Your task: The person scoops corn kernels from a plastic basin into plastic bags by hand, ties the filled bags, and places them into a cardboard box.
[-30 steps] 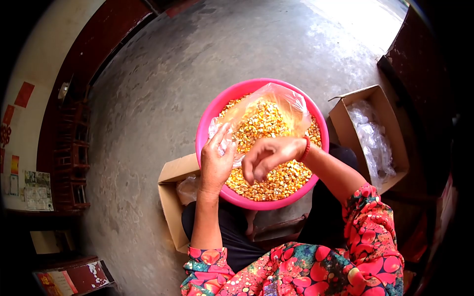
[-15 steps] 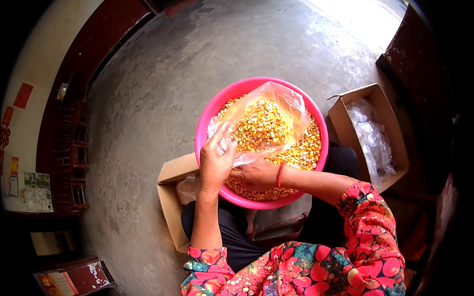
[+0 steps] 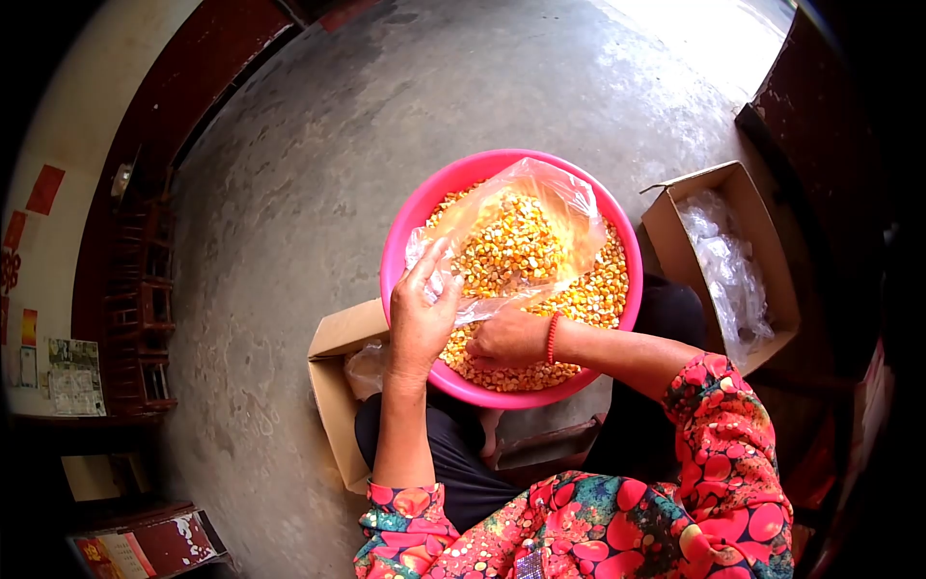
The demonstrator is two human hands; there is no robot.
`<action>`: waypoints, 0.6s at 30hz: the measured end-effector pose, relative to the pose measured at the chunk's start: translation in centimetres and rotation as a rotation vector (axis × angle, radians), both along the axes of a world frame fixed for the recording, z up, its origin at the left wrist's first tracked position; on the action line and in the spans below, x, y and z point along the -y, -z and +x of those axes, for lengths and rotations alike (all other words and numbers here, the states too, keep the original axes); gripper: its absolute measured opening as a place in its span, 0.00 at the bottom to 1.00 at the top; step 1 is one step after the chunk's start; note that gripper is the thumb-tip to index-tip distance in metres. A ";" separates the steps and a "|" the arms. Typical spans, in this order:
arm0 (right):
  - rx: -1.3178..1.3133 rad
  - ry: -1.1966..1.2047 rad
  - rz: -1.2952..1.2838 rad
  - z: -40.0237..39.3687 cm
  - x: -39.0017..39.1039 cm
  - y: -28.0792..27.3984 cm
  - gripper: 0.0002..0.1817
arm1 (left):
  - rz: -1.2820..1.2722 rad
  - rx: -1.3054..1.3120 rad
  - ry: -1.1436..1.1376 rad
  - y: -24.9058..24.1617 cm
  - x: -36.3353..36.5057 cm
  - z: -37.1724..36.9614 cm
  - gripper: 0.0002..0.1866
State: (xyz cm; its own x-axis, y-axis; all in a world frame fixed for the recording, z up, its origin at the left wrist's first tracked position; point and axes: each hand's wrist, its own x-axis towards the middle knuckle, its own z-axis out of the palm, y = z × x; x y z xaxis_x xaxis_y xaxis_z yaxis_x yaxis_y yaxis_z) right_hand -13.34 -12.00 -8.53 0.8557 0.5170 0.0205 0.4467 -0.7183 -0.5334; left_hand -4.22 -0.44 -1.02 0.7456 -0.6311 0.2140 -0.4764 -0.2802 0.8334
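A pink basin full of yellow corn kernels sits at my lap. Inside it lies a clear plastic bag, its mouth spread toward me and a heap of kernels within. My left hand grips the bag's near left edge between thumb and fingers. Low over the loose kernels, just below the bag's near edge, is my right hand. Its fingers are curled closed, and whatever is inside them is hidden. A red bead bracelet circles the right wrist.
Right of the basin stands a cardboard box filled with clear plastic bags. Another open carton with a plastic bag inside is by my left knee. Wooden chairs line the left wall. Concrete floor surrounds the basin.
My right hand has shifted slightly right, and its fingers are now curled more tightly. The left hand and the bag have stayed nearly still.
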 end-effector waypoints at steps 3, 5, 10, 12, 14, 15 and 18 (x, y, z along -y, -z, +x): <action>0.079 0.000 -0.090 0.3 0.0 0.2 0.09 | 0.009 0.007 -0.004 -0.4 0.1 -0.1 0.22; 0.149 0.011 0.001 0.4 0.3 0.7 0.08 | 0.020 0.013 -0.008 -0.4 0.0 -0.2 0.22; 0.384 0.046 0.209 0.8 0.3 1.3 0.06 | -0.026 -0.044 0.006 0.3 0.0 0.0 0.22; 0.441 0.047 0.099 1.1 0.2 2.5 0.05 | -0.010 -0.013 0.005 -0.1 0.1 -0.2 0.22; 0.464 0.021 0.017 0.9 0.0 2.5 0.06 | 0.006 0.017 0.005 -0.4 0.2 -0.3 0.22; 0.487 -0.009 -0.065 0.9 0.0 2.1 0.06 | 0.008 0.017 0.007 -0.5 0.2 -0.3 0.22; 0.172 0.026 0.258 0.2 0.3 -2.1 0.09 | 0.008 0.018 0.009 -0.3 0.1 -0.1 0.21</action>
